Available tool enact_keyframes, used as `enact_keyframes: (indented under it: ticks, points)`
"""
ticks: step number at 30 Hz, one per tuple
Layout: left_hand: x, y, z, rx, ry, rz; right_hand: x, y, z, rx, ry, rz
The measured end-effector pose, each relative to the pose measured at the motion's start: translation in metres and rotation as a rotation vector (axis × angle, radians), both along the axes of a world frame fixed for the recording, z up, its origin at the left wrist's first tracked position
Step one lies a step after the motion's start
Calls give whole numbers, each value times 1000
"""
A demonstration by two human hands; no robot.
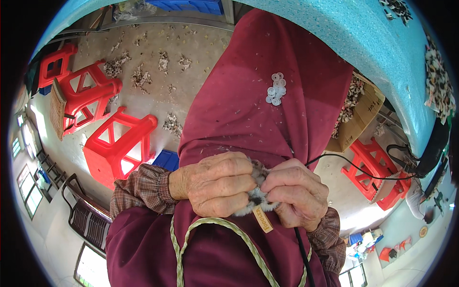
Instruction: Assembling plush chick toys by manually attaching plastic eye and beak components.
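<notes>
- Grip first: left grip (217, 184) and right grip (297, 191) are both closed on one small grey-and-white furry piece (257, 197), just below the middle of the frame, nearly hiding it.
- Thumbs are hard to read from here; firm, even pressure from both sides would likely serve best, since fluff this soft could slip or bunch.
- And below, a tan label (262, 220) hangs free; better left outside the pinch, so it doesn't crease.
- Lower centre, a braided tie (210, 221) loops over the maroon apron (239, 110), and a black cable (388, 178) comes in from the right: both best well clear.
- Upper centre, translucent discs (276, 90) cluster on the lap, handy, though jolting knees could scatter them.
- Out at upper right, the blue surface (334, 33) carries a heap of dark-and-pale pieces (439, 81).
</notes>
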State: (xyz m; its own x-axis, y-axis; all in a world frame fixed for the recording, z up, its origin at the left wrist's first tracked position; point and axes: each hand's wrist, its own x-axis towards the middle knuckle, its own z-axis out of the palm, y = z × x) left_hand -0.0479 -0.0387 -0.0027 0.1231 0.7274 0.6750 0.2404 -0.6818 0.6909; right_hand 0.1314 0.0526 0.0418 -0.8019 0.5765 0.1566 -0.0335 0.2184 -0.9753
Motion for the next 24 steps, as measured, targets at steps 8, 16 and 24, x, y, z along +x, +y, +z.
enact_keyframes:
  ticks: [8, 16, 24]
  points:
    - [4, -8, -4, -57, -17, -24, 1, -1, -3, -30, 82, 44]
    - [2, -3, -1, -22, 59, 47, 1, -3, -3, 6, 107, 17]
    - [-6, -5, 4, -12, 130, -26, 2, -6, -5, 31, 135, 21]
